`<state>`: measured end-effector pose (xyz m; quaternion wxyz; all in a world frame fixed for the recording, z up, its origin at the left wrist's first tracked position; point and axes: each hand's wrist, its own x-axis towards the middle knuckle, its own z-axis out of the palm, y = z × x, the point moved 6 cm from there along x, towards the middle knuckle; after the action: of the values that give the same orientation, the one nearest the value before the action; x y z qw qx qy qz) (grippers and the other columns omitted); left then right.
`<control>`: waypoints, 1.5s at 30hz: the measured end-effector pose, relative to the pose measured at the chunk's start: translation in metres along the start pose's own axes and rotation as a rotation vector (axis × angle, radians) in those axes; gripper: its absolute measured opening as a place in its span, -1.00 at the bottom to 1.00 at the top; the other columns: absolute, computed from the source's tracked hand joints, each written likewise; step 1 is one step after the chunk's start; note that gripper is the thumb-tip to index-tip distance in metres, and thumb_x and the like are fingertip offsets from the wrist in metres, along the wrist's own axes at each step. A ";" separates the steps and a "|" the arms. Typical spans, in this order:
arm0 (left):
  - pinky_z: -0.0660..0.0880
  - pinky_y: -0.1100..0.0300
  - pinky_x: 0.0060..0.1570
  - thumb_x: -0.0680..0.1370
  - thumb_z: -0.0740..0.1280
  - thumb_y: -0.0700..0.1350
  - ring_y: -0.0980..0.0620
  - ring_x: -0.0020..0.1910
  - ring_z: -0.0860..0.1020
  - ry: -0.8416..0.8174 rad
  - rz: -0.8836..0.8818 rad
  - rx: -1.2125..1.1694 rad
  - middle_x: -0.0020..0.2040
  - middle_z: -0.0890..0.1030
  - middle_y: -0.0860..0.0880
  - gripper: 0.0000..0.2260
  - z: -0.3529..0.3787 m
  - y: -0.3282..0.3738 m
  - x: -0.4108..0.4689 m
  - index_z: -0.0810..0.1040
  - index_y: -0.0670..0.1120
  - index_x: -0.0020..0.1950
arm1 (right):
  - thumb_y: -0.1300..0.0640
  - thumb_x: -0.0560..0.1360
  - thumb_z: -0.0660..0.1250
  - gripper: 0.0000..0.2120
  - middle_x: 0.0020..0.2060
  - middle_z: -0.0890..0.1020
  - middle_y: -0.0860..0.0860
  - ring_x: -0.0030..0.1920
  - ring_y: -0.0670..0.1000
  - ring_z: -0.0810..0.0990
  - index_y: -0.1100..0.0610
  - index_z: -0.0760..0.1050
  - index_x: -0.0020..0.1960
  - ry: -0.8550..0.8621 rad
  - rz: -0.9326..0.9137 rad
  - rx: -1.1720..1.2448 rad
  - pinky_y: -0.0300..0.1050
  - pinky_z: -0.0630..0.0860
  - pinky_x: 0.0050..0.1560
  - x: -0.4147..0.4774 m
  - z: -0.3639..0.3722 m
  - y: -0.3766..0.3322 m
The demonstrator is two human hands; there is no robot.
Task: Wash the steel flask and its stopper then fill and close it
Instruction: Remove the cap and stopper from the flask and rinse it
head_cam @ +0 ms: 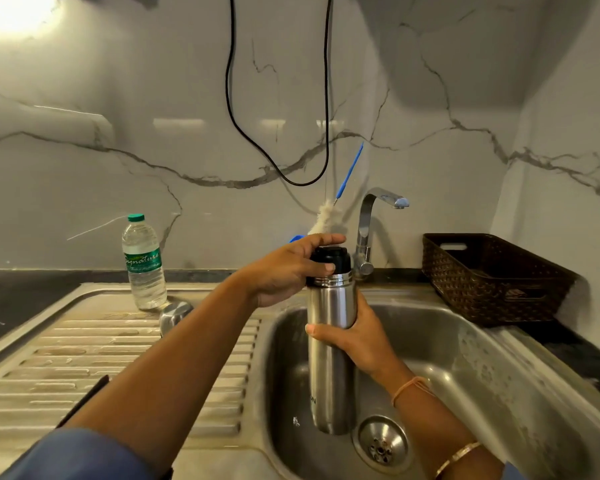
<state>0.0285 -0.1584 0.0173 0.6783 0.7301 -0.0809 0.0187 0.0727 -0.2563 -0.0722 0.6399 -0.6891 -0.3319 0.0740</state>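
A: While both hands are on the flask, log positions from the left. What stands out there?
B: Far left, plastic water bottle (142, 261) upright on the drainboard (84, 344), green cap on. Just to its right, a small steel cup (174, 316), seemingly mouth down. Neither is touched
A: Left hand?
B: Left hand (284, 271) reaches in from the left. Its fingers lie over the top of the black stopper (329, 259) and the thumb crosses its front. It is grasping, not resting
A: The flask itself?
B: Steel flask (329, 344) upright, long axis vertical, lower half down in the sink basin (465, 358), base just left of the drain strainer (381, 445). Whether the base touches the basin floor I cannot tell. The stopper is seated on the neck, on that same axis
A: Right hand?
B: Right hand (359, 336) wraps the body at mid-height from the right, thumb showing at the left edge, clenched round the steel
A: The relation that matters?
B: The stopper lies straight up the axis from the right-hand grip, and the left hand is the one on it. Judgement: any turn goes about the vertical axis, with the right hand as counter-hold. Loosening or tightening, cannot tell
A: Further right?
B: Bottle brush (326, 218) behind the stopper, tap (368, 230) with no water running, brown basket (492, 278) at far right
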 end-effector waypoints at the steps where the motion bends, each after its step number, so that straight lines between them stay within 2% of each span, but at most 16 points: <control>1: 0.48 0.14 0.18 0.54 0.18 -0.41 0.00 0.16 0.51 0.005 0.006 0.005 0.21 0.51 -0.09 -0.57 -0.003 0.000 -0.001 0.37 -0.07 0.35 | 0.03 0.17 0.61 -0.38 -0.01 0.60 -0.07 -0.03 -0.05 0.62 -0.15 0.38 0.12 -0.007 -0.001 -0.004 -0.21 0.59 -0.08 0.000 0.002 -0.002; 4: 0.51 0.14 0.13 0.54 0.27 -0.32 0.01 0.10 0.52 0.102 0.038 0.153 0.19 0.50 -0.11 -0.64 -0.009 0.000 -0.003 0.39 -0.05 0.30 | -0.04 0.23 0.59 -0.39 -0.01 0.60 -0.09 -0.04 -0.04 0.61 -0.11 0.37 0.18 0.107 0.026 -0.160 -0.11 0.59 -0.01 -0.002 0.005 -0.004; 7: 0.56 0.08 0.07 0.42 0.48 -0.10 0.00 0.06 0.53 0.442 0.023 0.338 0.14 0.49 -0.06 -0.58 -0.016 -0.006 -0.001 0.37 -0.01 0.19 | -0.20 0.24 0.51 -0.36 -0.04 0.59 -0.11 -0.09 -0.05 0.59 -0.09 0.32 0.22 0.276 0.055 -0.472 -0.10 0.56 0.01 -0.008 0.004 -0.013; 10: 0.54 0.01 0.10 0.28 0.57 0.06 -0.03 0.11 0.49 0.719 0.070 0.429 0.12 0.41 0.00 -0.44 -0.019 -0.013 -0.004 0.31 0.07 0.10 | -0.25 0.25 0.49 -0.27 0.01 0.59 -0.10 -0.04 -0.03 0.60 -0.09 0.27 0.30 0.237 0.071 -0.561 -0.11 0.55 0.04 -0.010 0.006 -0.013; 13: 0.49 0.03 0.18 0.41 0.48 -0.13 -0.06 0.17 0.45 0.452 0.037 0.262 0.20 0.34 -0.04 -0.42 -0.012 -0.017 0.005 0.20 0.09 0.27 | -0.23 0.24 0.50 -0.24 0.06 0.59 -0.07 0.00 -0.02 0.59 -0.08 0.27 0.32 0.207 0.102 -0.488 -0.02 0.56 0.09 -0.009 0.005 -0.008; 15: 0.50 0.12 0.12 0.51 0.32 -0.32 -0.02 0.09 0.50 0.186 0.001 -0.009 0.21 0.42 -0.11 -0.46 -0.001 -0.015 0.004 0.21 0.05 0.37 | -0.22 0.23 0.51 -0.23 0.06 0.59 -0.06 -0.01 -0.01 0.59 -0.05 0.29 0.33 0.220 0.124 -0.419 0.02 0.56 0.10 -0.009 0.004 -0.005; 16: 0.50 0.14 0.10 0.52 0.28 -0.35 -0.01 0.06 0.52 0.148 0.010 -0.052 0.21 0.46 -0.13 -0.49 -0.002 -0.014 0.003 0.25 0.02 0.38 | -0.21 0.23 0.52 -0.23 0.05 0.59 -0.06 -0.02 -0.02 0.59 -0.05 0.29 0.32 0.222 0.130 -0.410 0.02 0.56 0.09 -0.009 0.004 -0.005; 21: 0.56 0.17 -0.01 0.38 0.52 -0.14 0.01 0.06 0.55 0.499 0.032 0.171 0.20 0.47 -0.07 -0.45 -0.020 -0.019 0.000 0.35 0.00 0.27 | -0.22 0.25 0.50 -0.32 0.00 0.59 -0.09 -0.09 -0.05 0.58 -0.08 0.29 0.26 0.191 0.118 -0.524 -0.11 0.55 0.01 -0.009 0.005 -0.010; 23: 0.54 0.06 0.13 0.34 0.54 -0.05 -0.05 0.16 0.50 0.533 0.010 0.260 0.26 0.40 -0.07 -0.41 -0.021 -0.024 0.003 0.32 0.06 0.25 | -0.23 0.25 0.49 -0.30 0.00 0.58 -0.10 -0.11 -0.06 0.57 -0.09 0.28 0.28 0.181 0.115 -0.549 -0.14 0.54 -0.01 -0.011 0.007 -0.010; 28: 0.43 0.16 0.16 0.52 0.33 -0.24 0.03 0.09 0.51 0.234 -0.041 -0.064 0.18 0.50 -0.08 -0.52 -0.014 -0.028 0.002 0.30 -0.05 0.40 | -0.22 0.24 0.51 -0.30 0.01 0.59 -0.10 -0.07 -0.05 0.59 -0.09 0.29 0.26 0.188 0.119 -0.484 -0.09 0.56 0.03 -0.010 0.005 -0.007; 33: 0.47 0.08 0.19 0.47 0.38 -0.14 -0.01 0.08 0.57 0.489 0.101 -0.209 0.13 0.58 -0.10 -0.59 -0.034 -0.020 -0.005 0.41 -0.15 0.30 | -0.22 0.25 0.50 -0.35 -0.03 0.57 -0.13 -0.13 -0.07 0.57 -0.09 0.31 0.22 0.165 0.134 -0.553 -0.18 0.48 -0.07 -0.011 0.006 -0.005; 37: 0.48 0.10 0.17 0.46 0.41 -0.10 -0.03 0.12 0.57 0.680 0.189 -0.241 0.13 0.58 -0.07 -0.67 -0.060 -0.025 -0.010 0.44 -0.06 0.19 | -0.22 0.24 0.50 -0.34 0.01 0.59 -0.08 -0.11 -0.04 0.58 -0.09 0.30 0.22 0.218 0.182 -0.521 -0.09 0.53 -0.02 -0.011 -0.003 0.006; 39: 0.55 0.17 0.01 0.45 0.45 -0.10 0.03 -0.04 0.60 0.710 0.122 -0.041 0.06 0.59 -0.07 -0.71 -0.068 -0.038 -0.014 0.42 -0.02 0.09 | -0.21 0.25 0.50 -0.31 0.03 0.59 -0.05 -0.10 -0.02 0.58 -0.05 0.29 0.26 0.265 0.182 -0.498 -0.07 0.54 -0.01 -0.010 -0.009 0.006; 42: 0.49 0.18 -0.05 0.38 0.50 0.03 0.06 -0.02 0.51 0.433 -0.272 0.936 0.05 0.55 -0.01 -0.55 -0.063 -0.078 -0.015 0.41 -0.04 0.17 | -0.21 0.26 0.49 -0.31 0.03 0.61 -0.02 -0.06 0.04 0.61 -0.02 0.31 0.26 0.334 0.188 -0.514 -0.02 0.56 -0.01 -0.010 -0.019 0.005; 43: 0.44 0.20 -0.06 0.38 0.49 0.08 0.06 -0.01 0.47 0.417 -0.328 1.064 0.06 0.53 -0.01 -0.51 -0.064 -0.089 -0.019 0.40 -0.04 0.20 | -0.22 0.26 0.49 -0.31 0.02 0.61 -0.02 -0.06 0.05 0.62 -0.01 0.31 0.26 0.345 0.192 -0.519 -0.01 0.57 -0.01 -0.009 -0.020 0.006; 45: 0.42 0.20 -0.08 0.38 0.47 0.15 0.05 0.01 0.46 0.531 -0.327 0.996 0.10 0.51 -0.03 -0.47 -0.069 -0.100 -0.028 0.39 -0.05 0.21 | -0.22 0.25 0.49 -0.30 0.02 0.61 -0.02 -0.06 0.05 0.62 -0.02 0.31 0.26 0.344 0.195 -0.521 0.01 0.58 -0.01 -0.009 -0.021 0.007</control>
<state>0.0211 -0.0804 -0.0798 0.2448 0.9341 0.2238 0.1320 0.0791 -0.2785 -0.0787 0.4787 -0.8606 -0.1594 -0.0701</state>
